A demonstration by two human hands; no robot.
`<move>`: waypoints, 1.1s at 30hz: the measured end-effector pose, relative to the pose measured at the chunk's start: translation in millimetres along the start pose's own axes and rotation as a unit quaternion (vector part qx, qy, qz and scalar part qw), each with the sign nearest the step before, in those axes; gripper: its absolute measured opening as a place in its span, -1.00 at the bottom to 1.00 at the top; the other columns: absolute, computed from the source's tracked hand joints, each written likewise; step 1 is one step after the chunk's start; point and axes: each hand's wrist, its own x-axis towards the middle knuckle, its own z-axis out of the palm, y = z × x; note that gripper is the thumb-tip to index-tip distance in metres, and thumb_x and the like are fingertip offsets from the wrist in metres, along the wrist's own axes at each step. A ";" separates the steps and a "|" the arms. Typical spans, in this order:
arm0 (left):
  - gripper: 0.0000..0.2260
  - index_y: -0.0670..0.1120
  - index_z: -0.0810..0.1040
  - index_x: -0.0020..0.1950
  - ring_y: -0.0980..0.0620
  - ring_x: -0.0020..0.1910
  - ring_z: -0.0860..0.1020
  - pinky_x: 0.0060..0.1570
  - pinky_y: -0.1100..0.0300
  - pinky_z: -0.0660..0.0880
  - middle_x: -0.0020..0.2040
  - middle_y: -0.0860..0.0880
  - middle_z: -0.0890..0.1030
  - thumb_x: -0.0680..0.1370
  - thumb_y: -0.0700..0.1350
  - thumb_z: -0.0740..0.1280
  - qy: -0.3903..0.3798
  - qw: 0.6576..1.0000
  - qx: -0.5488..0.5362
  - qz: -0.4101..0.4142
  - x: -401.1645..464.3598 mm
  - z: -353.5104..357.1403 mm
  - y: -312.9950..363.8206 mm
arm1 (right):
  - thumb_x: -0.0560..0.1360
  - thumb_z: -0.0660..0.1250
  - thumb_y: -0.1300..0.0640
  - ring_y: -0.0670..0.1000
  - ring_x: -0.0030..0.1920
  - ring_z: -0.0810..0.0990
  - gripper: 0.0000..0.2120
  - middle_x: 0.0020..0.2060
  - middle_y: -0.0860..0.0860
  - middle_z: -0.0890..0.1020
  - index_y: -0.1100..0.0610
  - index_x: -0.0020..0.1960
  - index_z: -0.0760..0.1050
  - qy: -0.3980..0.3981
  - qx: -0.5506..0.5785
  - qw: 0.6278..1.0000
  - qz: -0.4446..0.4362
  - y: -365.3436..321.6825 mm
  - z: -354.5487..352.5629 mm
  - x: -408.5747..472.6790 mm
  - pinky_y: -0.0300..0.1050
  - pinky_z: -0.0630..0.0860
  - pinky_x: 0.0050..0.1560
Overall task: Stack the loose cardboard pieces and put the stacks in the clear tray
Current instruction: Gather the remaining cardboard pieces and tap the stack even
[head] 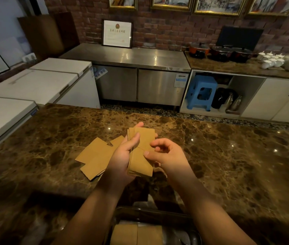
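A brown marble table (228, 165) carries loose cardboard pieces (96, 156) left of the hands. At the near edge a clear tray (158, 212) holds stacked cardboard (136, 234). Above the table, the left hand (122, 156) grips a cardboard stack (142, 154), thumb across its face. The right hand (166, 154) touches the stack's right edge, fingers loosely curled.

**Cardboard pieces: one stack lifted, some loose, some in the tray**

A stack of brown cardboard pieces (142, 152) is held above the counter, its edges not fully aligned. More loose cardboard pieces (95, 159) are spread flat and overlapping on the marble surface, just to the left of the stack. Two flat cardboard stacks (136, 234) are seen side by side inside the clear tray (150, 212) at the near edge.
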 end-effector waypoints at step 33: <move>-0.65 0.05 0.50 0.17 -0.13 -0.27 0.57 -0.43 0.13 0.48 0.02 -0.22 0.53 0.57 -0.33 0.12 0.262 0.964 0.020 0.038 -20.4 -132.8 32.8 | 0.53 0.38 0.32 -0.02 -0.13 0.63 -0.85 -0.08 0.05 0.65 0.13 0.06 0.57 -0.076 -0.151 0.981 0.096 23.6 75.1 106.9 -0.12 0.65 -0.07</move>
